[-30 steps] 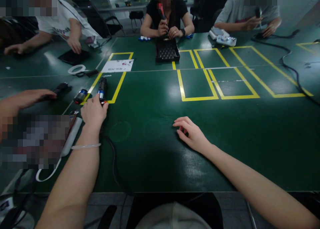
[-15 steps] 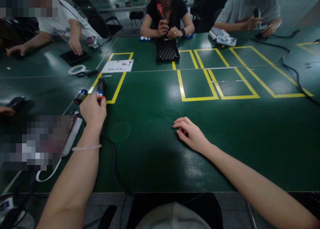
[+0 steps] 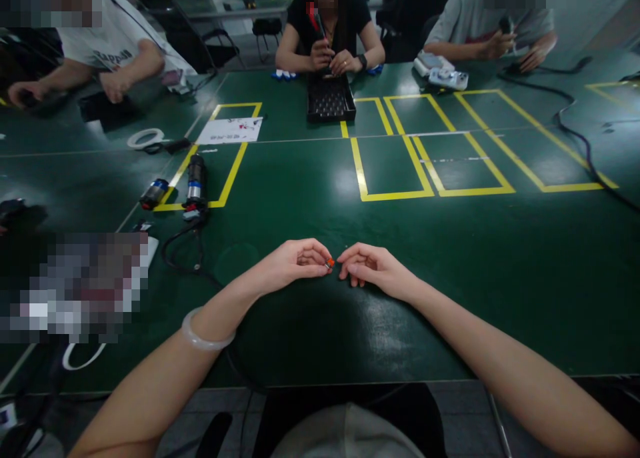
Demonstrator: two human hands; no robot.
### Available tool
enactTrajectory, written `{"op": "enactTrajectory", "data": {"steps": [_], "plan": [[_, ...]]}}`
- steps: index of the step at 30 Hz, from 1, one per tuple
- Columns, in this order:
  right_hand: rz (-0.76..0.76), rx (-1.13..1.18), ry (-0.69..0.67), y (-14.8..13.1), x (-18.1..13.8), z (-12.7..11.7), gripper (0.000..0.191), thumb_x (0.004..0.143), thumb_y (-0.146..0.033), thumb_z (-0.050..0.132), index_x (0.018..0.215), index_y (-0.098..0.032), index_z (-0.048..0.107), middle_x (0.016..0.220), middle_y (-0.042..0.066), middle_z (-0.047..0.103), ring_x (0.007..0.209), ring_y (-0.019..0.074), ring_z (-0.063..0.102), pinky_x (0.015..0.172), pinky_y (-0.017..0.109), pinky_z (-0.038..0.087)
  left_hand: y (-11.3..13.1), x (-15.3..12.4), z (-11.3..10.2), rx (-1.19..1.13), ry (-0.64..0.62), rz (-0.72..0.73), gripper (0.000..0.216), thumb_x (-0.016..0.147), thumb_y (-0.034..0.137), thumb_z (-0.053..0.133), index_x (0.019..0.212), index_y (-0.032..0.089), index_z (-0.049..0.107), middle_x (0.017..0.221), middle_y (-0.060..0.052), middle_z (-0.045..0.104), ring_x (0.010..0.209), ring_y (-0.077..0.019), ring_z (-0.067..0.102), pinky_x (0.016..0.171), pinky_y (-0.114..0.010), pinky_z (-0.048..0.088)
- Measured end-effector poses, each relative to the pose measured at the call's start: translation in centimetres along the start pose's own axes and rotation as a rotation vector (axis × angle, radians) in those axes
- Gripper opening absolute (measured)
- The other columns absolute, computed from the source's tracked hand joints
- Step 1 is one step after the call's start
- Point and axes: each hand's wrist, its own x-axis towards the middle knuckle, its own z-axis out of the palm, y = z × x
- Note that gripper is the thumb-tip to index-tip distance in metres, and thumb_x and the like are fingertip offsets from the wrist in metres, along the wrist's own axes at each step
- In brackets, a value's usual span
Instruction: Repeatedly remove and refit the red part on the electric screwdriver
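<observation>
Over the green table, my left hand (image 3: 300,258) is closed, pinching a small orange and metallic piece (image 3: 330,263) between thumb and fingertips. The piece is too small to name more exactly. Just to its right is my right hand (image 3: 377,270), its fingers loosely bent and apart, and I see nothing in them. A narrow gap separates the right fingertips from the orange piece. Both hands are low over the table's near half. A black cylinder (image 3: 197,178) with a blue and silver band lies off to the left, near a black cable (image 3: 173,245).
A shorter black and blue cylinder (image 3: 155,193), a white sheet (image 3: 230,131) and a roll of white tape (image 3: 145,139) lie to the left. Yellow tape outlines (image 3: 397,196) mark the table. Across it, a person handles a red-tipped tool above a black tray (image 3: 331,101).
My left hand has come away from the black cylinder, moving right and nearer to me, and now shows the orange piece. The right hand has stayed about where it was.
</observation>
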Motion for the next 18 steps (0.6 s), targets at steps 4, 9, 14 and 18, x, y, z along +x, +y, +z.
{"op": "enactTrajectory", "data": {"steps": [4,9,14,18], "plan": [[0.031,0.019,-0.015,0.0,0.0,0.3,0.026,0.089,-0.037,0.065,0.103,-0.016,0.060,0.092,0.005,0.071,0.067,0.0097,0.062,0.059,0.022,0.048,-0.3,0.0,0.3,0.130,-0.022,0.039,0.028,0.080,0.034,0.073,0.098,0.016,0.064,0.090,-0.007,0.072,0.081,-0.0167,0.067,0.077,-0.032,0.052],[-0.002,-0.051,0.000,0.3,0.0,0.6,0.025,0.087,-0.036,0.068,0.101,-0.017,0.059,0.080,0.000,0.063,0.063,0.0091,0.056,0.057,0.022,0.044,0.0,-0.3,1.0,0.596,0.071,0.274,0.019,0.086,0.035,0.068,0.095,0.019,0.066,0.092,-0.005,0.068,0.084,-0.0169,0.064,0.077,-0.031,0.049],[-0.018,-0.148,0.014,0.7,-0.1,0.8,0.017,0.087,-0.031,0.067,0.093,-0.018,0.056,0.068,-0.005,0.055,0.057,0.0084,0.049,0.055,0.022,0.039,-0.4,-0.2,1.8,0.849,0.045,0.459,0.017,0.093,0.035,0.059,0.096,0.019,0.061,0.097,-0.005,0.065,0.091,-0.0177,0.061,0.080,-0.030,0.048],[-0.046,-0.207,0.037,0.4,-0.2,0.7,0.013,0.087,-0.028,0.064,0.093,-0.018,0.056,0.070,-0.004,0.055,0.058,0.0086,0.050,0.057,0.023,0.041,-0.2,0.1,-0.2,0.962,0.092,0.436,0.030,0.092,0.046,0.059,0.105,0.019,0.062,0.107,-0.007,0.066,0.101,-0.0201,0.061,0.087,-0.032,0.047]]}}
